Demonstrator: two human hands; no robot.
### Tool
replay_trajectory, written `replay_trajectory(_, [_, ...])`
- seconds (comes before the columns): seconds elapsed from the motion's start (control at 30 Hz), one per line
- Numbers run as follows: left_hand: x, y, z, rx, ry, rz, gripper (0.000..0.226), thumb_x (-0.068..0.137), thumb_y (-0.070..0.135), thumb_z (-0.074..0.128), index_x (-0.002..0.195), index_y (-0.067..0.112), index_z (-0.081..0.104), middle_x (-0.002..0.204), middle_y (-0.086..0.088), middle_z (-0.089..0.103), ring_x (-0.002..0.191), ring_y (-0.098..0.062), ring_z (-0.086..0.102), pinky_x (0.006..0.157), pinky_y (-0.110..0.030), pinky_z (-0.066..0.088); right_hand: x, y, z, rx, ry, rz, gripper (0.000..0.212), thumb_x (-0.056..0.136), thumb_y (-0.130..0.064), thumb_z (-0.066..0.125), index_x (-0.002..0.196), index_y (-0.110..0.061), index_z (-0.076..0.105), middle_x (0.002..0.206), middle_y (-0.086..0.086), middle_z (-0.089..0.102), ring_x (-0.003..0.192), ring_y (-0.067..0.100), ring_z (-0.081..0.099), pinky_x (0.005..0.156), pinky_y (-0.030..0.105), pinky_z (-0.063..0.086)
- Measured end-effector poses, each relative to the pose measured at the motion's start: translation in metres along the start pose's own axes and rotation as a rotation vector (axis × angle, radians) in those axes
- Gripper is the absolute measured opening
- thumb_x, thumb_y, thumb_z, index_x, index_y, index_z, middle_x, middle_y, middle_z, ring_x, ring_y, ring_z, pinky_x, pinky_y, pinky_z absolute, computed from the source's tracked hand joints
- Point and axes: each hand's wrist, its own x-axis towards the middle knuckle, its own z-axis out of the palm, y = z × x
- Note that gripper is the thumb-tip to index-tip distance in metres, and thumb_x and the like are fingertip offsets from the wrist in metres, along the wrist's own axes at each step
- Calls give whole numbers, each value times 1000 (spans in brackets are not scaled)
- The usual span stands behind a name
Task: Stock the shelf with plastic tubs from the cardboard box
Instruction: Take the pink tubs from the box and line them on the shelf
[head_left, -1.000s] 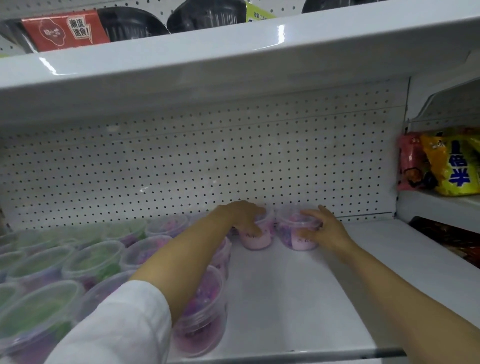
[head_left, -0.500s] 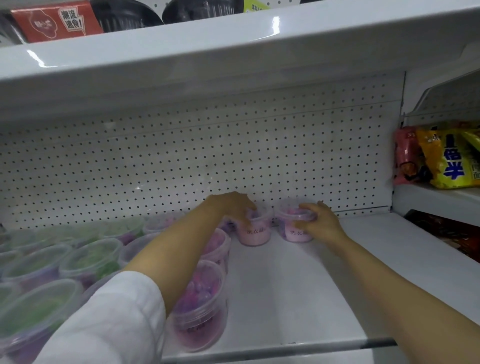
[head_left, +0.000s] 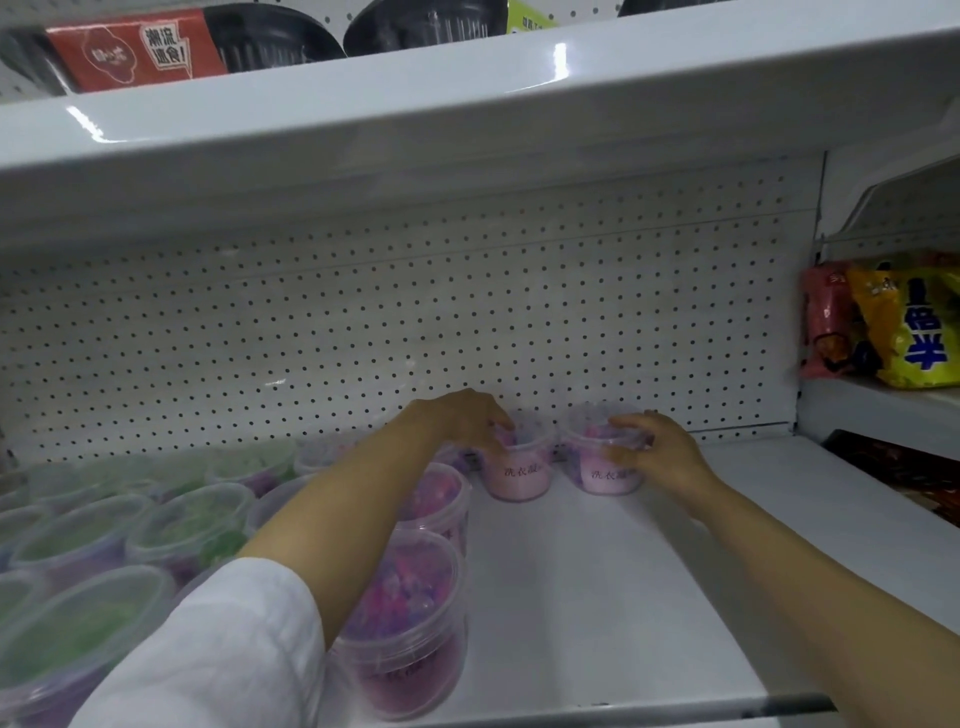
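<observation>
Labels: two pink tubs at back of shelf (head_left: 649, 597), each w/ dark printed characters on front wall, "洗衣凝" legible, rest cut off/blurred. Upper shelf (head_left: 467, 98) carries red carton (head_left: 135, 54) w/ white patch reading "潮流速食!" plus black ribbed bowls (head_left: 270, 44). R side bay: yellow snack bag (head_left: 914, 332) w/ large blue characters, not readable at this angle; pink bag (head_left: 826, 322) beside it, print too small.

Hands: left hand (head_left: 462, 421) reaches in from lower L, white sleeve (head_left: 208, 654) pushed up, forearm stretched over front tubs. Fingers (head_left: 493, 431) curled down over rim + near side of left pink tub (head_left: 519, 470) = gripping it from above. Right hand (head_left: 660, 452) comes in from lower R, forearm bare, palm against R wall of right pink tub (head_left: 602, 465); thumb low on front wall, fingers wrapped over lid edge = gripping it.

Position: both tubs upright on shelf, close to pegboard back wall (head_left: 415, 332), side by side, narrow gap between, not touching as far as visible. Directly L/front of them: column of purple-fill tubs (head_left: 410, 618), clear lids, front-most at shelf edge. Further L: block of green-fill tubs (head_left: 88, 525), several rows, blurred. R half of shelf bare white. Cardboard box not in view.
</observation>
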Motion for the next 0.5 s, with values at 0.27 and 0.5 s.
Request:
replay_trajectory(0.27, [3, -3, 2, -1, -17, 5, 60, 91, 43, 68, 146, 27, 51, 150, 1, 48, 134, -21, 46, 112, -33, 34, -2, -4, -8, 11, -36, -5, 47, 77, -14, 80, 122, -14, 66, 122, 9, 56, 103, 23, 55, 89, 33, 48])
replay_trajectory(0.5, [4, -4, 4, 17, -25, 2, 63, 91, 47, 66, 148, 28, 47, 153, 1, 45, 136, -22, 43, 113, -34, 32, -4, -5, -4, -26, 10, -23, 48, 77, -14, 81, 121, -10, 66, 123, 10, 56, 98, 19, 53, 87, 30, 48])
